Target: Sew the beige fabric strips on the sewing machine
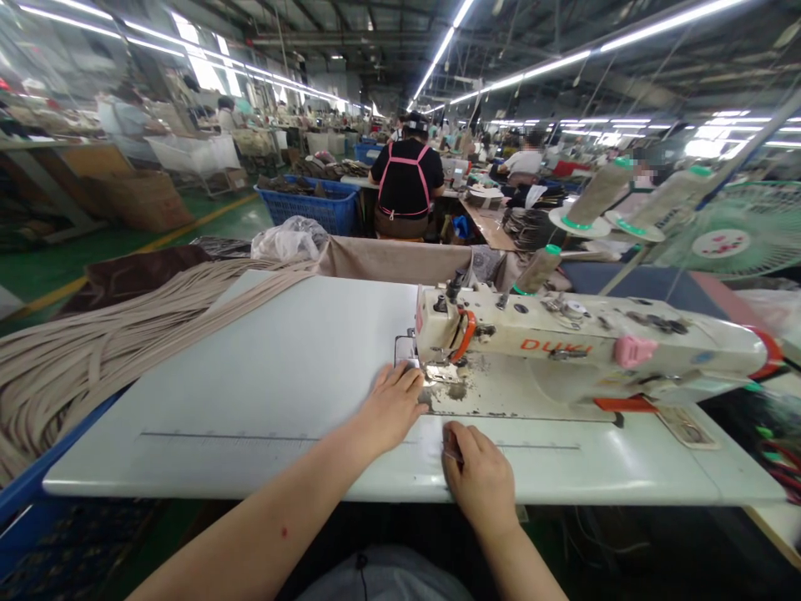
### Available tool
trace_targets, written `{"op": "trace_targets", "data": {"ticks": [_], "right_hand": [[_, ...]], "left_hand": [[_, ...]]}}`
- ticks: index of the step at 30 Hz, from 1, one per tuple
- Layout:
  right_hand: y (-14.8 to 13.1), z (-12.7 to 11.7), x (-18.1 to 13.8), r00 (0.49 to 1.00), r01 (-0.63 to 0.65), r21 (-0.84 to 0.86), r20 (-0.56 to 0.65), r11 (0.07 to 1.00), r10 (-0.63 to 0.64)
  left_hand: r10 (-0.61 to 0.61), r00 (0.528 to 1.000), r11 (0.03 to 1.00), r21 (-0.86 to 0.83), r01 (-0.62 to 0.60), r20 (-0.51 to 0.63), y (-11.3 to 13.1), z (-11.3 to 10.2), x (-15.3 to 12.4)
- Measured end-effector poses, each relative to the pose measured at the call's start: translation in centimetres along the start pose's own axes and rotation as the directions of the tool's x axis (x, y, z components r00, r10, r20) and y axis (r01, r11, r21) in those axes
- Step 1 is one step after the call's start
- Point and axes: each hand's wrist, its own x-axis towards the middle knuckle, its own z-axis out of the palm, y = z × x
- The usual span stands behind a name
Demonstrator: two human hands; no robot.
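Left hand (391,406) flat on the bench (263,376), fingers spread, tips right at the needle plate under the head of the sewing machine (563,346). It holds nothing. Right hand (479,476) sits nearer the front edge, curled narrow, pinching something small and pale between thumb and fingers; too small to tell, possibly a thread end or strip tip.

Key relation: the needle area lies just ahead and right of the left hand, up and left of the right hand. The left hand is nearer. The machine's long axis runs left-right, head at the left end.

The pile of beige strips (93,351) lies well apart to the far left, draped over the bench's left corner, long axis running diagonally from near-left to far-right. A ruler scale (250,436) is marked along the front of the bench.

Containers: a blue crate (313,204) behind holds dark pieces. Thread cones (597,196) stand above the machine at right. A person in a pink apron (406,179) works beyond, back turned.
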Motion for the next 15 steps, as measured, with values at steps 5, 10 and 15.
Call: {"op": "trace_targets", "data": {"ticks": [5,10,15], "right_hand": [[-0.1,-0.1,0.1,1.0,0.001,0.008,-0.006,1.0,-0.001],[0.1,0.6,-0.1,0.998,-0.001,0.024,-0.057,1.0,0.003],[0.1,0.5,-0.1,0.999,-0.005,0.021,-0.032,1.0,0.006]], "left_hand": [[-0.004,1.0,0.999,-0.031,0.004,0.025,-0.5,-0.4,0.5],[-0.022,0.999,0.976,-0.218,0.027,0.023,-2.4,-0.7,2.7],[-0.046,0.999,0.966,-0.255,0.049,0.019,-4.7,0.3,6.5]]}}
